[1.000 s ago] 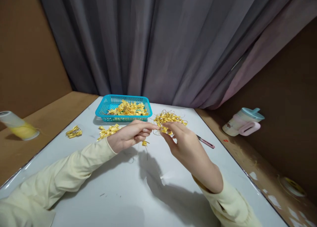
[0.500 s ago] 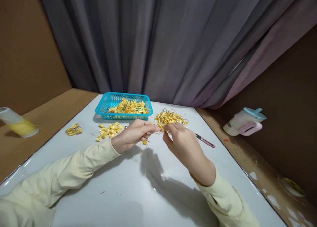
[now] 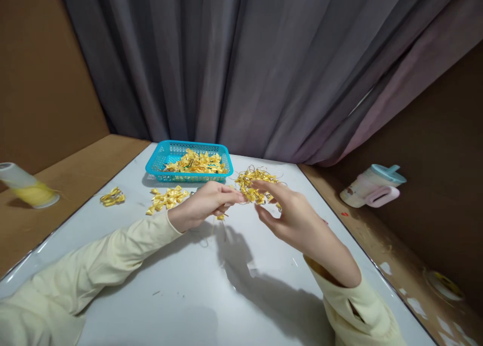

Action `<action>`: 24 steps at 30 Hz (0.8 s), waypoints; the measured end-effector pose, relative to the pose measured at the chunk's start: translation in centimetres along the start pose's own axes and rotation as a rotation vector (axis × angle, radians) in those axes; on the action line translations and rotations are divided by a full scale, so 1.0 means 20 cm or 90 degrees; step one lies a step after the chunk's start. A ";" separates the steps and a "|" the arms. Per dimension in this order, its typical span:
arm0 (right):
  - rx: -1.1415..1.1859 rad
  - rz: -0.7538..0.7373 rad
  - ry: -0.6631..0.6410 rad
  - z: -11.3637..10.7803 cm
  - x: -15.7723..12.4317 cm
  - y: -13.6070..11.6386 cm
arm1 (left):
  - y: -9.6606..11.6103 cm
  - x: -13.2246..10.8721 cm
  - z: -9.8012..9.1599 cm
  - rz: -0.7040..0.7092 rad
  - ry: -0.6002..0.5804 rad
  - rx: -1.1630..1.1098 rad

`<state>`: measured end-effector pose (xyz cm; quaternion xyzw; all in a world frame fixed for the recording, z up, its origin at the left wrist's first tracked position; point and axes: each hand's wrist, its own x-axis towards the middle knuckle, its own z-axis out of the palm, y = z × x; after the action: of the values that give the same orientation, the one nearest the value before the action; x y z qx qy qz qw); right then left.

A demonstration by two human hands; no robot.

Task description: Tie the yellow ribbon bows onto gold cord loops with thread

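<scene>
My left hand is pinched closed over the middle of the white table, with a yellow bow piece and thin threads hanging below its fingers. What its fingertips grip is too small to name. To its right, my right hand has thumb and fingers apart with nothing between them. Just beyond the fingertips lies a heap of yellow bows with thin cords and small metal bits. A small pile of yellow bows sits left of my left hand. Behind it, a blue basket holds more yellow pieces.
A bundle of yellow loops lies on the left of the white table. At far left is a spool of yellow thread. A lidded cup and a ribbon roll are on the right. Grey curtains hang behind.
My right hand has moved right, away from my left fingertips, and its fingers have spread. It now covers most of the pink-handled tool. My left hand has hardly moved.
</scene>
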<state>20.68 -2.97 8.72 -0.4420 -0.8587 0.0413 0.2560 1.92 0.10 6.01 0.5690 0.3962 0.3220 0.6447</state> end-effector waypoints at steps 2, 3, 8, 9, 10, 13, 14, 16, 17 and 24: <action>0.094 0.030 -0.073 0.00 0.02 0.01 | 0.01 -0.01 0.00 0.012 -0.002 0.027; 0.141 0.045 -0.114 0.01 0.03 0.01 | 0.01 -0.01 0.00 0.013 -0.002 0.044; 0.306 0.081 -0.238 0.03 0.07 0.04 | 0.05 -0.03 -0.02 0.003 -0.099 0.089; 0.310 0.081 -0.239 0.04 0.08 0.05 | 0.06 -0.03 -0.03 -0.002 -0.132 0.082; 0.306 0.080 -0.233 0.04 0.08 0.05 | 0.07 -0.03 -0.04 -0.011 -0.163 0.074; 0.289 0.079 -0.213 0.03 0.07 0.03 | 0.08 -0.04 -0.06 -0.037 -0.221 0.062; 0.284 0.082 -0.211 0.02 0.07 0.03 | 0.08 -0.04 -0.06 -0.037 -0.224 0.064; 0.277 0.094 -0.207 0.01 0.07 0.03 | 0.09 -0.04 -0.06 -0.028 -0.209 0.073; 0.277 0.103 -0.205 0.01 0.07 0.03 | 0.09 -0.05 -0.05 -0.023 -0.192 0.076; 0.502 0.174 -0.287 0.00 0.09 0.09 | 0.10 -0.05 -0.05 0.019 -0.124 0.083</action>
<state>21.19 -0.52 8.84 -0.4000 -0.7456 0.4924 0.2040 0.66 -0.05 8.16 0.6439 0.3431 0.2484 0.6371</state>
